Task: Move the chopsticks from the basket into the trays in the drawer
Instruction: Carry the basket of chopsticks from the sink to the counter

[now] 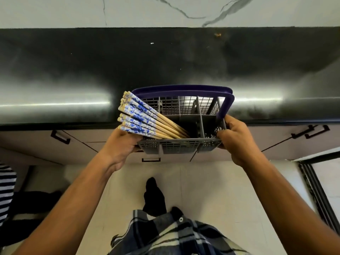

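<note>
Both hands carry the load: my left hand [121,146] grips the near left corner of the grey basket [181,145], fingers curled under its edge, and my right hand [236,138] grips the near right corner, thumb on the rim beside the purple handle [184,89]. I hold the basket in the air just in front of the black countertop [73,70], above the cabinet fronts.

The chopsticks [145,118] stand as one bundle in the left compartment. They lean hard to the left, and their blue-patterned tops overhang the rim above my left hand. The other compartments show no contents.

No drawer stands open in view, so I judge the step in hand to be setting the basket down.

Procedure, as I judge it:
1. Keep the basket level; a tilt to the left lets the bundle slide out.
2. Lower it flat onto the countertop, well back from the edge.
3. Release one hand only when the basket sits steady.
</note>
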A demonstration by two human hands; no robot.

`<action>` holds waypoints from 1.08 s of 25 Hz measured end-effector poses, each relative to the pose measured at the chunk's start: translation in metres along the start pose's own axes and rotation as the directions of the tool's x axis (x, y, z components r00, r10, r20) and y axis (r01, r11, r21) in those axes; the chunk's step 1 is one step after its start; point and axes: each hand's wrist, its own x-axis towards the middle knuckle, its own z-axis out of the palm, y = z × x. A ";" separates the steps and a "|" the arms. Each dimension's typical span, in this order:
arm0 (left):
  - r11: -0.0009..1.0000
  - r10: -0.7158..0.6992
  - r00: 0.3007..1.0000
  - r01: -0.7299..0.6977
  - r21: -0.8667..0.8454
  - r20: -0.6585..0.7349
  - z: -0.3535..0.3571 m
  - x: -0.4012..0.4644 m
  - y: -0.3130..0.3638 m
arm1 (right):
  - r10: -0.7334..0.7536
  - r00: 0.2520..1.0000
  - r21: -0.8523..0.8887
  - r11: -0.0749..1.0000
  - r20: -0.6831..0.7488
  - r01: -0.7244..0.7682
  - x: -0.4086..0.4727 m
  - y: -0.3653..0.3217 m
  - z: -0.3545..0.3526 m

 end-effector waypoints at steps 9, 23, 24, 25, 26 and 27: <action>1.000 0.002 0.998 -0.003 0.015 0.055 -0.066 0.121 0.057 | -0.050 0.999 0.003 0.999 0.012 0.050 0.114 -0.060 0.054; 0.997 -0.044 0.997 0.048 -0.059 0.059 -0.093 0.229 0.090 | -0.029 0.999 0.077 0.997 -0.013 0.030 0.241 -0.078 0.090; 0.998 -0.041 0.998 0.044 -0.052 0.054 -0.091 0.235 0.092 | -0.034 0.999 0.076 0.996 -0.017 0.035 0.247 -0.078 0.090; 0.998 -0.038 0.998 0.040 -0.044 0.045 -0.090 0.241 0.093 | -0.042 0.999 0.081 0.996 -0.019 0.044 0.253 -0.079 0.088; 0.999 -0.034 0.999 0.036 -0.038 0.035 -0.088 0.247 0.095 | -0.051 0.999 0.087 0.995 -0.017 0.052 0.259 -0.080 0.087; 0.999 -0.031 0.999 0.032 -0.034 0.031 -0.087 0.253 0.096 | -0.059 0.998 0.094 0.994 -0.011 0.060 0.264 -0.083 0.086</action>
